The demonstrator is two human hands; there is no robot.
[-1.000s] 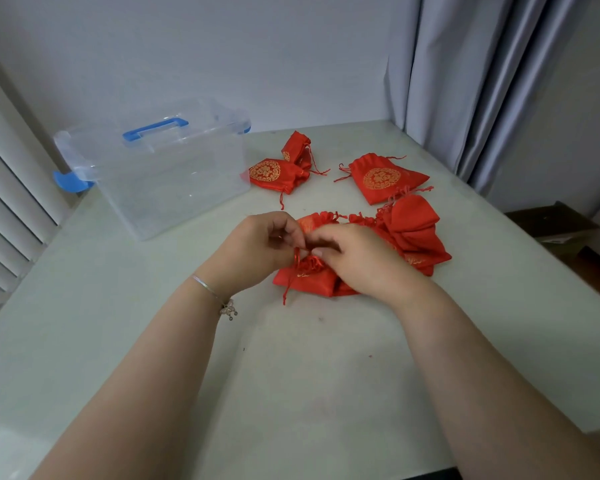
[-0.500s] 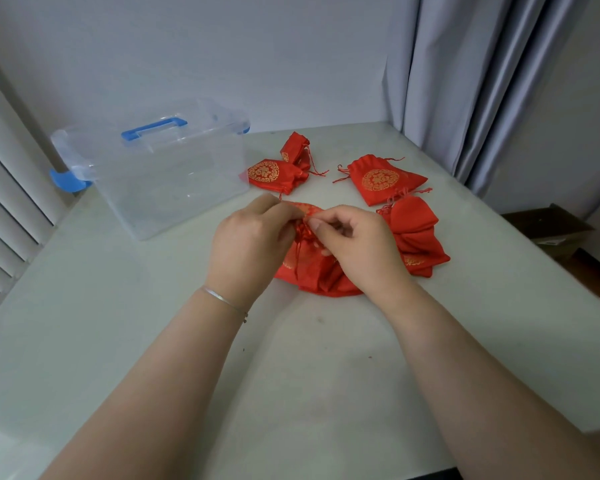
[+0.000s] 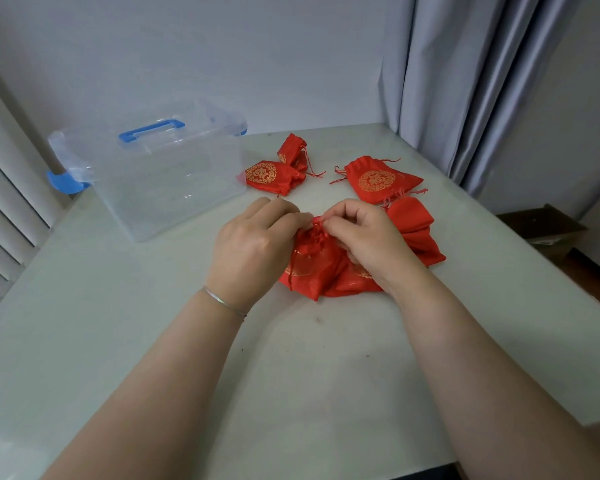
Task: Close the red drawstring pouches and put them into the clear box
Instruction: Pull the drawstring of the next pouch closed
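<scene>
At the centre of the frame, a red satin drawstring pouch with gold print point(image 3: 321, 271) is held on the pale grey-green tabletop point(image 3: 291, 375). Its gathered neck is pinched between the curled fingers of the left hand point(image 3: 253, 242) and the right hand point(image 3: 368, 237), both closed on the bunched fabric and cord. A thin silver bracelet point(image 3: 222, 301) is worn on the left wrist. Just right of the hands, a plain red pouch point(image 3: 414, 225) is seen lying flat. Above it, right of centre, a red pouch with a gold round emblem point(image 3: 374, 180) is laid. Two more red pouches point(image 3: 274, 173) are found near the upper centre, just beside the clear plastic box with a blue handle point(image 3: 174, 178) in the upper left.
</scene>
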